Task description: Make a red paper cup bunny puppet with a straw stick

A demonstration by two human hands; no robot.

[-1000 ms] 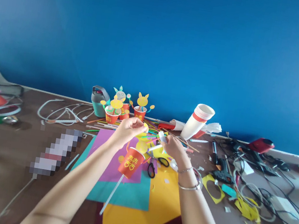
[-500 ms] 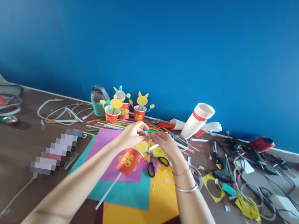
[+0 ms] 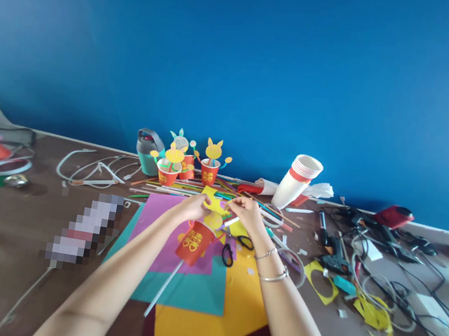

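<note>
My left hand (image 3: 195, 208) is closed at the edge of a piece of yellow paper (image 3: 211, 198), its fingertips partly hidden. To the right, my right hand (image 3: 246, 212) has thumb and fingers pinched together; whatever is between them is too small to make out. Just below both hands, a red paper cup (image 3: 195, 243) with gold print lies tipped over, a yellow paper face (image 3: 213, 220) at its mouth. From its base a pale straw (image 3: 163, 288) sticks out toward me. Black-handled scissors (image 3: 228, 254) rest beside the cup.
Purple (image 3: 151, 219), teal (image 3: 182, 293) and orange sheets (image 3: 196, 335) lie under the work. Paper-cup figures (image 3: 209, 171), a bottle (image 3: 148, 152) and stacked white cups (image 3: 297, 183) stand along the wall. A glue gun (image 3: 336, 258), cables and yellow scraps (image 3: 321, 281) clutter the right.
My hands have moved apart; the left has dropped slightly, and the yellow paper now shows between them. The tipped cup has barely shifted.
</note>
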